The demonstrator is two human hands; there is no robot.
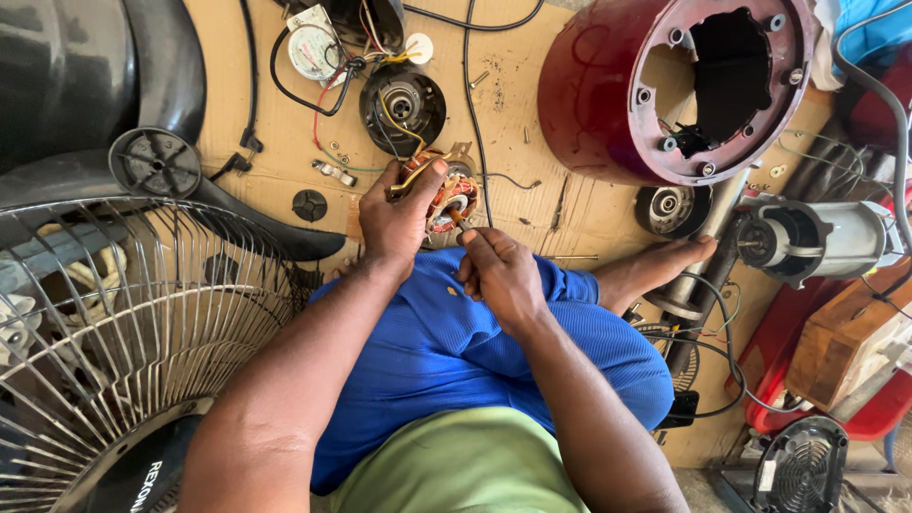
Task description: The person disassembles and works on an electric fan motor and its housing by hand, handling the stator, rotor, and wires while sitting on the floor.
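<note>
Above the person's lap, a small motor stator [453, 197] with copper-coloured windings and yellow and red wires is held just over the cardboard sheet [532, 85]. The left hand [397, 220] is clamped around its left side, thumb up against the yellow wire. The right hand [501, 274] sits just below and to the right of it, fingers curled together near a thin lead; whether they pinch it I cannot tell.

Brown cardboard covers the floor as a work surface, dotted with screws and small metal bits. Just beyond the stator lies a round black motor housing [403, 106], and past that a round white dial-like part [313, 49] tied in by black and red wires. A large dark red dome-shaped casing [608, 95] with a ring of bolt holes lies on its side at upper right. Below it rest a small bearing plate [671, 207] and a grey motor [817, 239]. A wire fan guard [123, 323] fills the lower left, with a white-lettered black hub at its bottom edge. A wooden block [841, 342] and a red tray [879, 404] sit at far right, beside a small black fan [800, 470].
</note>
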